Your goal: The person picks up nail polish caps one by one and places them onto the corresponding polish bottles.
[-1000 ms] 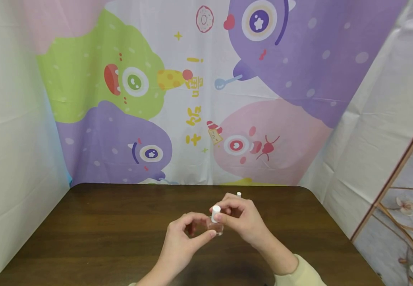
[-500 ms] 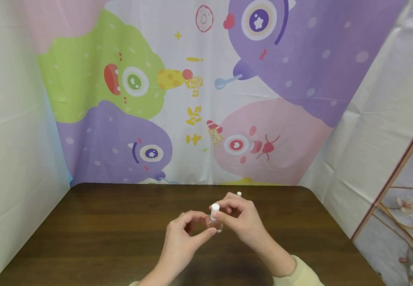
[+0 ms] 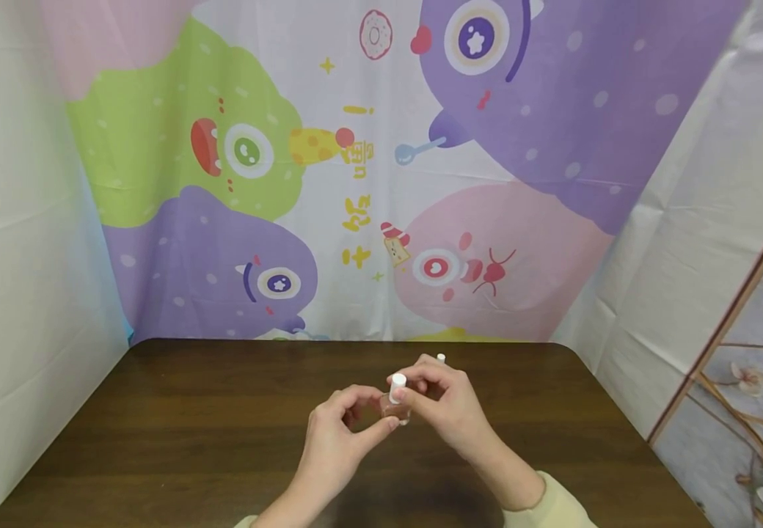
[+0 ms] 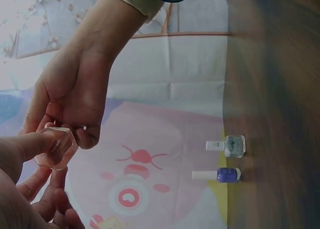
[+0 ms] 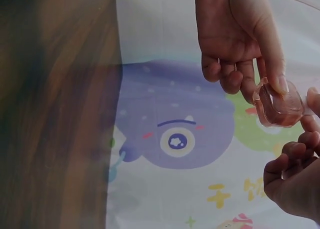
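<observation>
A nail polish bottle (image 3: 395,409) of clear glass with pinkish contents is held up above the table between both hands. My left hand (image 3: 337,434) pinches its glass body between thumb and fingers; the right wrist view shows the thumb pressed on the bottle (image 5: 280,105). My right hand (image 3: 453,405) grips the white cap (image 3: 398,386) with thumb and forefinger, and the cap sits atop the bottle. In the left wrist view the cap is hidden behind the bottle (image 4: 59,150) and fingers.
Two more nail polish bottles, one greyish clear (image 4: 235,146) and one purple (image 4: 228,175), stand on the dark wooden table (image 3: 190,425). From the head, one white cap (image 3: 441,358) shows behind my right hand. A cartoon curtain (image 3: 355,308) hangs at the back edge.
Both hands and the nail polish bottle have risen slightly in the head view. The grips on the glass body and the cap look the same.
</observation>
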Demonstrator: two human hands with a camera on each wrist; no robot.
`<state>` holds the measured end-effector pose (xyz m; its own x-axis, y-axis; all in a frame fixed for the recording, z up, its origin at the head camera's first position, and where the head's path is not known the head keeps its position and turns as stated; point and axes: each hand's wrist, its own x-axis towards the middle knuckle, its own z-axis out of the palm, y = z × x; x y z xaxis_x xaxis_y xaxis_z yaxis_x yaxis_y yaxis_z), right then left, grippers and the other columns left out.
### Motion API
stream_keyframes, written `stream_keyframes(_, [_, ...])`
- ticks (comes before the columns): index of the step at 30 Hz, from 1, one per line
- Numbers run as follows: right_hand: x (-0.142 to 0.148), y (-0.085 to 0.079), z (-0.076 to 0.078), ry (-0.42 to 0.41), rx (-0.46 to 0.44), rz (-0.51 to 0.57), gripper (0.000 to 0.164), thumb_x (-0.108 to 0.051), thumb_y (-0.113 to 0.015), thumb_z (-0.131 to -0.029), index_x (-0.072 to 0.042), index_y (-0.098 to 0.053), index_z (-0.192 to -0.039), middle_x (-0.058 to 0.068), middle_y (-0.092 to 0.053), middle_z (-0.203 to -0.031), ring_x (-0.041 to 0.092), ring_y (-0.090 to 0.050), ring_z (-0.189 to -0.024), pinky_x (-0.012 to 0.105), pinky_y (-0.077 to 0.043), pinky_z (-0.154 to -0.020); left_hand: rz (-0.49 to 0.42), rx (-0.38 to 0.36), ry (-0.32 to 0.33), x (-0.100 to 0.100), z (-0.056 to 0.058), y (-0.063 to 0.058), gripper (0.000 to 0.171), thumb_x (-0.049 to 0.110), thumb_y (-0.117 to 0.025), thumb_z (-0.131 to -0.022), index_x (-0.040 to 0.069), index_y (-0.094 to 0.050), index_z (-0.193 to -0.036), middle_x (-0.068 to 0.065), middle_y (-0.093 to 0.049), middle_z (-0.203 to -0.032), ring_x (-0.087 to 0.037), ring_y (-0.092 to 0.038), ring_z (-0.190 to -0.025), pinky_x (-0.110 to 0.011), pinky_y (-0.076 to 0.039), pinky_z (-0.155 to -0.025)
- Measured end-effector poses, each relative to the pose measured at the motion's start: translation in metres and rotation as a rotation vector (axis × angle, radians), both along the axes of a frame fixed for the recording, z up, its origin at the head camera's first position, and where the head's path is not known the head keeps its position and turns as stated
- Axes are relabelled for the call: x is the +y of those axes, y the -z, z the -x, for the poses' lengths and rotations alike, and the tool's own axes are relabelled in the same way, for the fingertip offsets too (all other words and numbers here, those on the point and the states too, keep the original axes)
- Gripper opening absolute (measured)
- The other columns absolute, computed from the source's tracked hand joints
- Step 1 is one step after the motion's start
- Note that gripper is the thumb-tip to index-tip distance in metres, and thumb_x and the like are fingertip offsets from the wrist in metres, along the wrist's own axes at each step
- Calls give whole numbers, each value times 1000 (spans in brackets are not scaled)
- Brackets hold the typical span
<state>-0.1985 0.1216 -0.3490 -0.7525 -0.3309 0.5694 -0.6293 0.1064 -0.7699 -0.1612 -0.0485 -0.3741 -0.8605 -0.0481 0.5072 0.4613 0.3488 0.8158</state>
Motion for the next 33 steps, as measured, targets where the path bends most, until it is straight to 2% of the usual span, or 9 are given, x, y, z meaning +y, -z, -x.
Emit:
stream_keyframes(3, [1, -1, 2, -26, -13, -1, 14, -3, -69, -83, -2, -71, -97, -3, -47, -75, 7, -43, -74, 22, -42, -56, 6, 3, 13, -1, 2, 2, 27, 24, -85, -67, 30, -68, -87, 11, -56, -73, -10, -50, -70, -23, -42, -60])
stream_keyframes(8, [5, -3, 8, -36, -38, -33, 14, -6, -69, -84, -6, -71, -98, -2, -46, -76, 9, -43, -77, 22, -41, -59, 53, 46, 52, -7, 9, 6, 34, 24, -84, -68, 27, -69, -99, 12, -64, -83, -12, -56, -76, -24, -46, -64])
stream_keyframes(13, [9, -1, 18, 22, -106, -52, 15, -10, -70, -84, -8, -72, -99, 0, -47, -77, 9, -43, -76, 22, -39, -62, 118, 57, 71, -18, 16, 6, 49, 22, -84, -69, 25, -65, -114, 14, -67, -100, -9, -59, -87, -24, -47, -70])
stream_keyframes(19, [11, 0, 26, 101, -154, -56, 16, -6, -70, -84, -2, -71, -99, -1, -46, -74, 7, -42, -72, 21, -36, -61, 216, 82, 37, -32, 21, 5, 54, 23, -84, -68, 22, -63, -117, 16, -65, -107, -7, -57, -94, -25, -47, -74])
stream_keyframes(24, [11, -1, 27, 148, -166, -91, 18, -6, -70, -84, 4, -70, -99, -1, -47, -74, 5, -42, -71, 20, -36, -61, 282, 144, 5, -43, 23, 9, 53, 20, -85, -68, 19, -64, -116, 10, -65, -109, -9, -58, -96, -30, -50, -78])
stream_keyframes(31, [13, 19, 40, 194, -186, -97, 17, -6, -73, -80, 3, -71, -95, 0, -48, -71, 5, -43, -69, 20, -36, -61, 344, 311, -51, -56, 21, 22, 45, 13, -84, -68, 15, -67, -110, 7, -67, -105, -9, -58, -95, -30, -51, -76])
stream_keyframes(33, [14, 25, 44, 209, -188, -108, 17, -6, -74, -80, 2, -71, -94, 0, -49, -70, 5, -42, -68, 19, -36, -60, 352, 334, -63, -59, 20, 26, 44, 11, -84, -68, 15, -67, -108, 8, -67, -104, -9, -57, -94, -29, -51, -75])
